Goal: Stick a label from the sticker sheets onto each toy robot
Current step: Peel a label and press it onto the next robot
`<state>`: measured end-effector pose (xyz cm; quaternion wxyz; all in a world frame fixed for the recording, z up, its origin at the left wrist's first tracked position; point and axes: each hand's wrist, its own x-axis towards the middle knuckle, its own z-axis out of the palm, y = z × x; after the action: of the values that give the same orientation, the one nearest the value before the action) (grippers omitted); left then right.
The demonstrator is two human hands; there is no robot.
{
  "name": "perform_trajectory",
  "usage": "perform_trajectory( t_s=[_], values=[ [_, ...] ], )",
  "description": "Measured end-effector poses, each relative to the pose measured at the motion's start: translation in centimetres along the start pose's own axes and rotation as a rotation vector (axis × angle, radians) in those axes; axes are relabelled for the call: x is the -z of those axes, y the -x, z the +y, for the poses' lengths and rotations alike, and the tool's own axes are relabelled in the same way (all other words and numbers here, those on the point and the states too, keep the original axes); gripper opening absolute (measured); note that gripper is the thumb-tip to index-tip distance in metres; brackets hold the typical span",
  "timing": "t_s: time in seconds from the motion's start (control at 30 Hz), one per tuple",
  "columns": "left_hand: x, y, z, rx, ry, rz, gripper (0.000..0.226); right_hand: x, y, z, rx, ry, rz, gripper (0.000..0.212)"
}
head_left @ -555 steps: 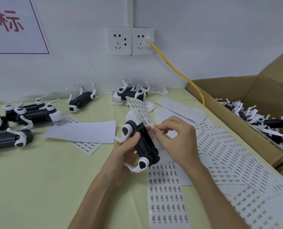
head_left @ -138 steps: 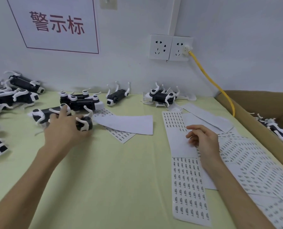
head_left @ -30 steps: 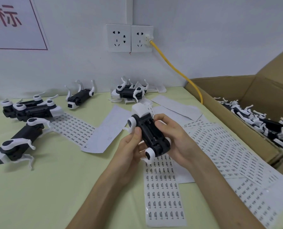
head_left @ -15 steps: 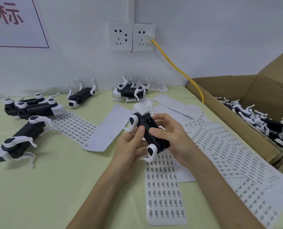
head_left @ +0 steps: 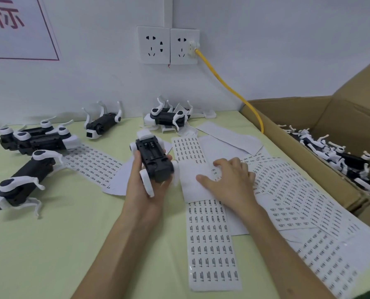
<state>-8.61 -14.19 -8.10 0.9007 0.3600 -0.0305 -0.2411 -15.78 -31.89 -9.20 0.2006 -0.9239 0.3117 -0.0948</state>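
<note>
One big pale green table point(head_left: 50, 255) fills the view, and a long white sticker sheet point(head_left: 212, 244) lies down its middle. Left of that sheet, toward the person, the table is bare, so there is room to move. The white wall closes the far side.

Right of the sheet, a brown cardboard box point(head_left: 341, 126) stands with its side wall along the table edge. Many black and white toy robots point(head_left: 335, 156) are heaped inside it. Between the box and the long sheet lies a fan of more white sticker sheets point(head_left: 298, 201), one over another. Another sticker sheet point(head_left: 93, 162) lies far left of the long one. The print on all the labels is too small to read.

A white sign with a red border point(head_left: 18, 29) hangs up on the wall, far left of the sheet. It is cut off; the red sign "标" shows.

Five labelled-or-not toy robots lie left and beyond the sheet; the nearest one point(head_left: 22, 182) is on its side.

The left hand point(head_left: 143, 190), just left of the sheet's far end, is wrapped around a black toy robot with white legs point(head_left: 154, 162), belly up. The right hand point(head_left: 229, 182) rests on the sheets, fingertips down, thumb spread apart, gripping nothing.

Two white wall sockets point(head_left: 169, 46) sit beyond the sheet, and a yellow cable point(head_left: 229, 87) runs down behind the box.
</note>
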Motion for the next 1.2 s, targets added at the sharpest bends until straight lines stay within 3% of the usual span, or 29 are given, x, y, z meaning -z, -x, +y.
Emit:
perform_trajectory(
  t_s=[0.17,0.33,0.57,0.67,0.77,0.87,1.07,1.2],
  values=[
    [0.1,0.3,-0.2,0.029,0.050,0.019,0.052,0.0,0.1,-0.6,0.046,-0.146,0.009,0.046],
    [0.1,0.3,0.1,0.087,0.077,-0.009,0.050,0.7,0.4,-0.9,0.103,-0.604,0.033,0.027],
    [0.3,0.5,0.2,0.134,0.099,-0.078,0.019,1.7,0.6,-1.0,0.226,-0.879,0.176,0.038],
    [0.4,0.6,0.2,0.162,0.058,-0.157,0.005,2.1,0.6,-0.9,0.292,-0.938,0.164,0.046],
    [0.5,0.8,0.2,0.225,0.094,-0.331,0.026,2.2,0.6,-0.8,0.324,-0.936,0.137,0.052],
    [0.6,1.0,0.1,0.210,0.024,-0.397,0.033,2.3,0.7,-1.1,0.344,-0.906,0.156,0.051],
    [0.6,1.3,-0.3,0.157,-0.181,-0.454,0.044,2.3,0.7,-1.4,0.403,-0.872,0.185,0.022],
    [0.5,1.3,0.1,0.155,-0.199,-0.525,0.049,2.1,0.5,-1.0,0.441,-0.819,0.180,0.018]
  ],
)
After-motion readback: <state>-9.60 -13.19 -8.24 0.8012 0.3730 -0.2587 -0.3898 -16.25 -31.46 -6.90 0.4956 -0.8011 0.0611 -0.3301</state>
